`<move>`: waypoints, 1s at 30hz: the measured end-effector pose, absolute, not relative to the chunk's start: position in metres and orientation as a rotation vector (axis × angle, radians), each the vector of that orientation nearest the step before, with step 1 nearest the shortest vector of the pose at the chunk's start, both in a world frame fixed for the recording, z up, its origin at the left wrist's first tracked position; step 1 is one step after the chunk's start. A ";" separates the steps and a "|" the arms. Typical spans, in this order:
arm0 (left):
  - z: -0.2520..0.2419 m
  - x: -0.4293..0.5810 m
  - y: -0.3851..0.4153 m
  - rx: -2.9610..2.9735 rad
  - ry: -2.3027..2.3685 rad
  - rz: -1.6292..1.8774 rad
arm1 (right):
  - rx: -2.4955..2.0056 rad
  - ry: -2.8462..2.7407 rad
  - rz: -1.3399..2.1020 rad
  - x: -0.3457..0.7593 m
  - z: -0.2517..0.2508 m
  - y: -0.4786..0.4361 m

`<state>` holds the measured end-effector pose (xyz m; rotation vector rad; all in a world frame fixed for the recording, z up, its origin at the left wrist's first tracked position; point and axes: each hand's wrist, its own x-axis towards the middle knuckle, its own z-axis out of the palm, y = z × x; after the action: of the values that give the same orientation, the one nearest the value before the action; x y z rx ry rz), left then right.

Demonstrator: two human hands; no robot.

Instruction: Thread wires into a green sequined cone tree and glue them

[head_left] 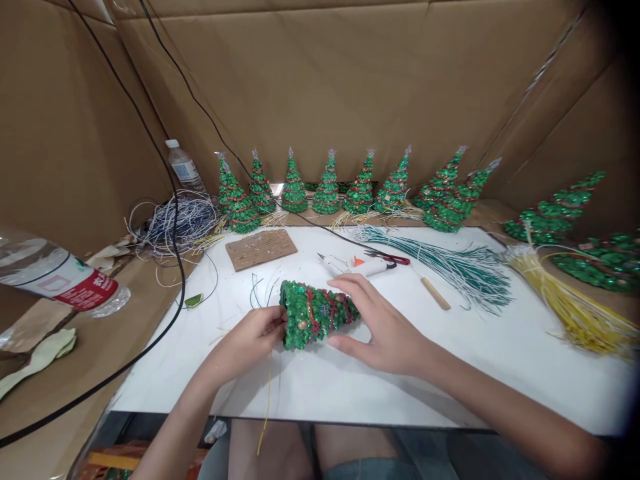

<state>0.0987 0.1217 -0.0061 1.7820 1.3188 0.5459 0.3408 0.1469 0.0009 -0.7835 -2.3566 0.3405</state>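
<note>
Near the centre of the frame, a glittery green cone-shaped tree lies on its side above a smooth white board, its bumpy surface wound with red garland and dotted with small ornaments. Its wide base faces left, where the fingertips of the left hand bunch together against the rim; what they pinch is hidden, so I cannot tell. The right hand curves thumb and fingers around the narrower end, grasping it loosely. A thin yellow wire hangs below the left hand. Just above the tree, at mid-frame, lie a rough corrugated cardboard piece and a tool with a rounded wooden handle. Toward the right, stringy green-and-white wires fan out beside a yellow bundle.
</note>
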 end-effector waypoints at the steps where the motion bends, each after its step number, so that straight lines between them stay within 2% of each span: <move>1: -0.004 0.099 0.122 1.830 1.343 0.524 | -0.762 -2.376 0.379 0.341 0.001 0.151; 5: 0.004 0.099 0.125 1.949 1.361 0.482 | -0.681 -2.451 0.475 0.336 -0.003 0.167; 11: 0.011 0.098 0.131 1.792 1.292 0.427 | -0.643 -2.492 0.528 0.324 -0.011 0.177; 16: 0.002 0.096 0.139 1.739 1.310 0.498 | -0.618 -2.456 0.660 0.322 -0.012 0.176; 30: -0.017 0.100 0.142 1.622 1.404 0.659 | -0.765 -2.309 0.673 0.318 -0.025 0.173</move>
<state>0.1000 0.1419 -0.0173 1.6222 1.4040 0.6588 0.3182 0.1729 -0.0254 -0.7652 -2.3095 0.6731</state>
